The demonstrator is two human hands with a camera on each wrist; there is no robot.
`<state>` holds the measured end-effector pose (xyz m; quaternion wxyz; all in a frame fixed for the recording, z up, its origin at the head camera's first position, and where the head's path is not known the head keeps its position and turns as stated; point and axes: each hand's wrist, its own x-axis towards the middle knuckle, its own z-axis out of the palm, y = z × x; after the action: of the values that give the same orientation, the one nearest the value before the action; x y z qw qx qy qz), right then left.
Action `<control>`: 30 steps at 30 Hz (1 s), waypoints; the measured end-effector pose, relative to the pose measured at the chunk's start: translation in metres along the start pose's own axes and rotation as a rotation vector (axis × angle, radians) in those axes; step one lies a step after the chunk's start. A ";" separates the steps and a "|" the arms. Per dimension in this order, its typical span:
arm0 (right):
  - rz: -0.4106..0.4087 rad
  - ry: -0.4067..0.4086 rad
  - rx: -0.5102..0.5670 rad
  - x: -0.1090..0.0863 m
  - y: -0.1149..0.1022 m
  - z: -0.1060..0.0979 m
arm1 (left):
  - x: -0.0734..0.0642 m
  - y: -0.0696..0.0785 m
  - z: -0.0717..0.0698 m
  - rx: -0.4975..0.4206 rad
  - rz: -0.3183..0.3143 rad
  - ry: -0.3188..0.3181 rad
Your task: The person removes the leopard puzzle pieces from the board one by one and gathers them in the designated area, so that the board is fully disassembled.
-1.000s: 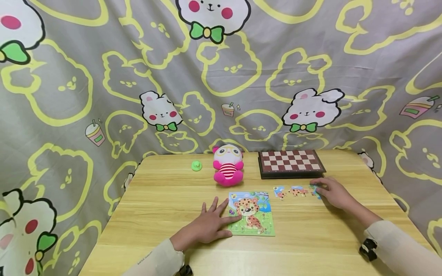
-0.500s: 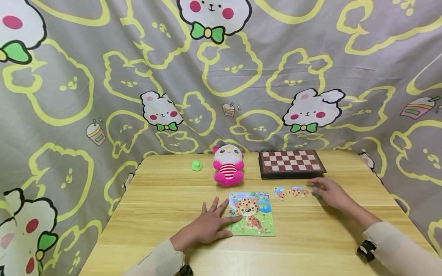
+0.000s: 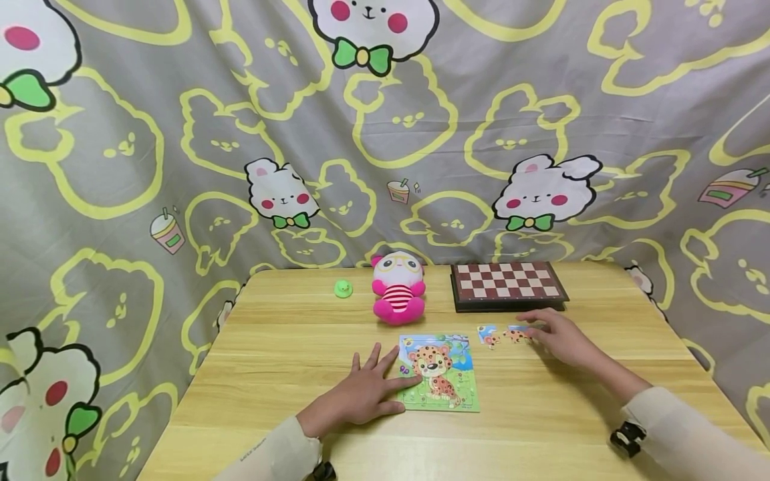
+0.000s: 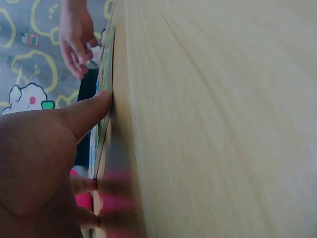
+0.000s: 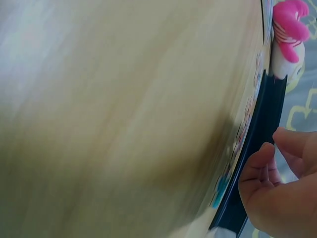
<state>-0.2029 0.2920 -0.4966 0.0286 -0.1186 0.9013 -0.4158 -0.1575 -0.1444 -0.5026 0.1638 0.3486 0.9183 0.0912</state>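
My left hand [image 3: 363, 394] lies spread at the left side of a leopard jigsaw puzzle [image 3: 442, 371], its thumb and index finger over the puzzle's edge. In the left wrist view the thumb presses on the puzzle's rim. Over the loose puzzle pieces [image 3: 488, 337] my right hand [image 3: 564, 336] hovers with loosely bent fingers. It covers part of the spotted middle piece [image 3: 515, 333] in the head view. A blue-green piece [image 5: 219, 191] lies on the table below the hand in the right wrist view, mostly hidden in the head view. Nothing shows between the right fingertips.
A folded chessboard box [image 3: 508, 287] stands just behind the loose pieces. Left of it sit a pink panda plush [image 3: 398, 290] and a small green duck toy [image 3: 343, 288]. A patterned curtain [image 3: 361, 133] hangs behind the wooden table [image 3: 289, 347].
My right hand has moved left from the blue-green piece to above the spotted middle piece. The left hand and the puzzle have stayed in place.
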 end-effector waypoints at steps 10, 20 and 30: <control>-0.035 -0.038 0.014 0.004 -0.022 0.021 | 0.000 0.001 -0.001 0.004 -0.002 -0.002; -0.005 -0.120 0.092 0.006 -0.043 0.041 | 0.001 0.001 -0.001 0.008 -0.006 -0.001; -0.030 -0.147 0.119 0.007 -0.058 0.059 | 0.000 0.001 -0.001 0.004 -0.006 -0.003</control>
<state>-0.1901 0.2102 -0.4913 0.0956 -0.1603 0.8685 -0.4592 -0.1575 -0.1433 -0.5009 0.1648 0.3462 0.9194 0.0882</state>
